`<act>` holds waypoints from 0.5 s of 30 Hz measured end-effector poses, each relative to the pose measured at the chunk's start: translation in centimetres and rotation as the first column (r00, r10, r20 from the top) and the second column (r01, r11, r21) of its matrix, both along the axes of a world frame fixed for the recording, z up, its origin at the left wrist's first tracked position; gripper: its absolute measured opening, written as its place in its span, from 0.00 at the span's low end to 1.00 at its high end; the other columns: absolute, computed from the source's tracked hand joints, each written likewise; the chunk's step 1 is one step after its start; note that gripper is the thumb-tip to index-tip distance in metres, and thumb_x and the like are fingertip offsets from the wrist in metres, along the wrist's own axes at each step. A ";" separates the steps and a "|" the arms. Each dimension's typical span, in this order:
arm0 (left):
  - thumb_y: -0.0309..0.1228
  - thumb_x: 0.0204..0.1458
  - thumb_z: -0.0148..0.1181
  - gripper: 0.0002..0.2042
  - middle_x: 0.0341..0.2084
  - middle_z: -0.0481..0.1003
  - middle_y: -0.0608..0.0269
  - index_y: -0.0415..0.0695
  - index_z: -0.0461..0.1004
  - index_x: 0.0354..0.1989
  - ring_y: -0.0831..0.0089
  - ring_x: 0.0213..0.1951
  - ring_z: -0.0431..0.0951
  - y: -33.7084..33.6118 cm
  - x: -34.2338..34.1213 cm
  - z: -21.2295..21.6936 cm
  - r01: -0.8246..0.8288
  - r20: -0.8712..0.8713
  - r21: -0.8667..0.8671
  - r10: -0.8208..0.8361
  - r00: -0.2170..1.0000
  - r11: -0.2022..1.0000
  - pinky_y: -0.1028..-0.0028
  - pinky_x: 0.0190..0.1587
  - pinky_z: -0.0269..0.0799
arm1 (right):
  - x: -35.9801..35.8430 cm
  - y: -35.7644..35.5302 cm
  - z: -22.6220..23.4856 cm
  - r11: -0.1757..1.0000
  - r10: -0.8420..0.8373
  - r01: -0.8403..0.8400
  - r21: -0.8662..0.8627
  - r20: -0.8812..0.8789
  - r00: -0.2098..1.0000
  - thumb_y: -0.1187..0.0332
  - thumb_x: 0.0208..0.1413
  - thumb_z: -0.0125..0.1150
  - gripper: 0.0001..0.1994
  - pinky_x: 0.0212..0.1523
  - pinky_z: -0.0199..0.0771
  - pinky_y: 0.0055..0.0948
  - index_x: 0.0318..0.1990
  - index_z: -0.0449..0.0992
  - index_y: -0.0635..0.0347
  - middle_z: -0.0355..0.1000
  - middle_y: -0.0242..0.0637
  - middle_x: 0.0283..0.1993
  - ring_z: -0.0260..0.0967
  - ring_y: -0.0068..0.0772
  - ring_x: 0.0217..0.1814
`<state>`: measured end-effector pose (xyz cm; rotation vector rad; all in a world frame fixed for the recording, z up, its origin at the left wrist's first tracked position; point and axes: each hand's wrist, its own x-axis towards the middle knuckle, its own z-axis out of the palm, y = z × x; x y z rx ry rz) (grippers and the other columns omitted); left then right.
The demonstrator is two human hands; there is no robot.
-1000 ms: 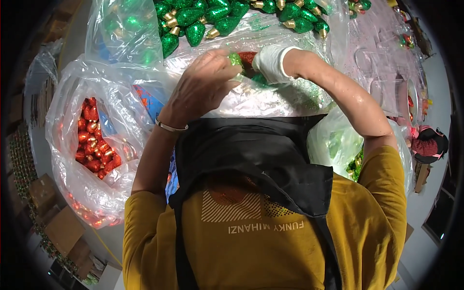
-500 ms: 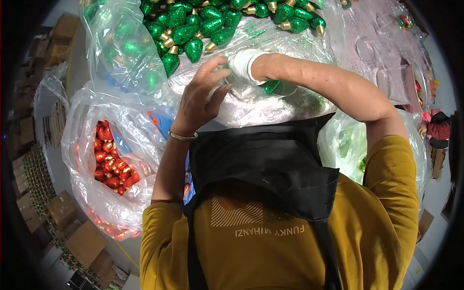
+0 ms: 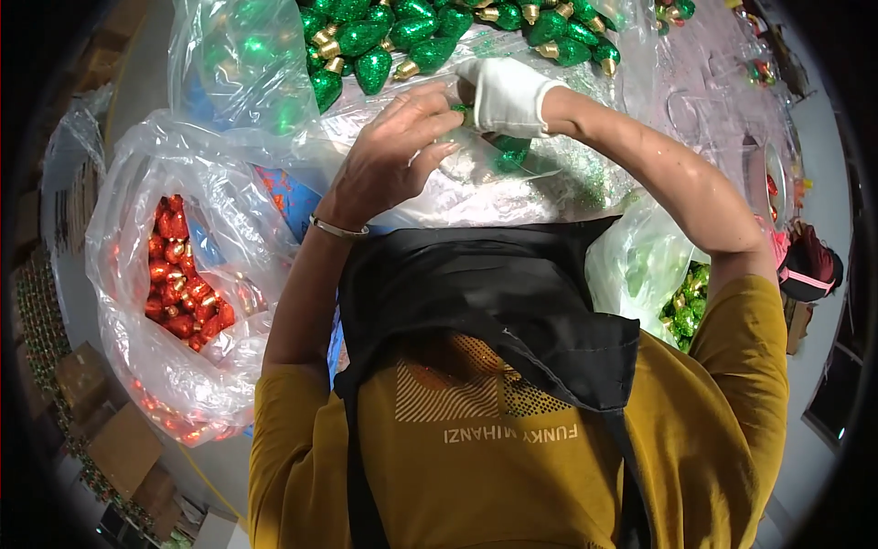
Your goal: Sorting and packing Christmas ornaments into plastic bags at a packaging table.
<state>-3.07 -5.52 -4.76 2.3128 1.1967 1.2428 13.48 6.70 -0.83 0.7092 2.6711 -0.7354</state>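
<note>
My left hand [image 3: 398, 151], bare with a bracelet at the wrist, reaches in over the plastic-covered table. Its fingers are bent and drawn together against my right hand [image 3: 512, 96], which wears a white glove covering palm and wrist. A bit of glittery green [image 3: 460, 109] shows between the fingertips of both hands, most of it hidden. The right fingers curl down under the glove, so what they grip cannot be made out. Just below the glove a green glitter bulb ornament [image 3: 512, 153] lies under clear plastic. Beyond the hands lie several green bulb ornaments [image 3: 416, 32] with gold caps.
At left stands a clear plastic bag [image 3: 119, 238] with red bulb ornaments [image 3: 178, 284]. Another bag [image 3: 631, 256] with lighter green ornaments [image 3: 686, 306] is at right. Cardboard boxes [image 3: 128, 448] stand on the floor at far left. A black apron [image 3: 485, 284] meets the table's near edge.
My gloved right hand has moved slightly right and away from me. My left hand has shifted right, its fingers now closer together. The whole view has also shifted a little.
</note>
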 end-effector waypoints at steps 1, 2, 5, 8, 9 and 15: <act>0.25 0.45 0.61 0.14 0.42 0.72 0.53 0.40 0.73 0.42 0.54 0.51 0.70 -0.1 0.0 0.0 -0.015 -0.031 0.009 0.015 0.999 1.000 0.64 0.52 0.68 | 0.6 0.1 -1.3 0.997 0.072 -0.072 -0.033 -0.013 0.997 0.69 0.42 0.64 0.25 0.36 0.72 0.40 0.52 0.68 0.56 0.74 0.50 0.36 0.73 0.50 0.35; 0.25 0.45 0.61 0.14 0.41 0.72 0.53 0.40 0.74 0.42 0.55 0.51 0.70 -0.1 0.0 0.1 -0.028 -0.062 0.017 0.029 0.998 0.999 0.65 0.52 0.68 | 1.2 0.2 -2.6 0.988 0.141 -0.143 -0.066 -0.029 0.990 0.69 0.42 0.64 0.25 0.36 0.72 0.40 0.52 0.69 0.55 0.74 0.50 0.36 0.73 0.50 0.35; 0.26 0.45 0.61 0.13 0.38 0.72 0.54 0.41 0.74 0.41 0.56 0.51 0.70 -0.2 0.4 0.7 -0.023 -0.128 0.021 0.025 0.991 1.000 0.65 0.51 0.67 | 0.8 -0.6 -2.8 0.970 0.221 -0.213 -0.114 0.058 0.974 0.70 0.43 0.63 0.24 0.35 0.72 0.39 0.51 0.69 0.56 0.74 0.49 0.35 0.72 0.50 0.34; 0.26 0.45 0.61 0.11 0.36 0.72 0.54 0.41 0.73 0.39 0.56 0.50 0.70 -0.3 0.6 1.5 -0.016 -0.207 -0.007 0.014 0.978 1.000 0.65 0.50 0.68 | 0.0 -1.3 -2.9 0.958 0.269 -0.234 -0.165 0.246 0.931 0.70 0.43 0.62 0.23 0.34 0.72 0.38 0.51 0.69 0.58 0.74 0.49 0.33 0.72 0.50 0.33; 0.25 0.45 0.60 0.10 0.36 0.71 0.55 0.41 0.73 0.37 0.56 0.49 0.70 -0.4 0.7 1.7 -0.006 -0.224 -0.014 0.003 0.975 1.000 0.64 0.50 0.68 | 0.2 -1.2 -3.0 0.938 0.307 -0.289 -0.191 0.068 0.949 0.69 0.44 0.61 0.21 0.34 0.72 0.39 0.49 0.70 0.59 0.74 0.48 0.33 0.72 0.50 0.33; 0.22 0.45 0.57 0.05 0.34 0.70 0.55 0.40 0.68 0.30 0.55 0.48 0.70 -1.0 0.1 4.2 0.024 -0.301 -0.166 -0.074 0.951 0.986 0.63 0.49 0.68 | -0.5 -2.3 2.6 0.926 0.363 -0.365 -0.101 0.510 0.780 0.68 0.46 0.58 0.14 0.38 0.71 0.39 0.43 0.72 0.59 0.73 0.48 0.36 0.72 0.47 0.37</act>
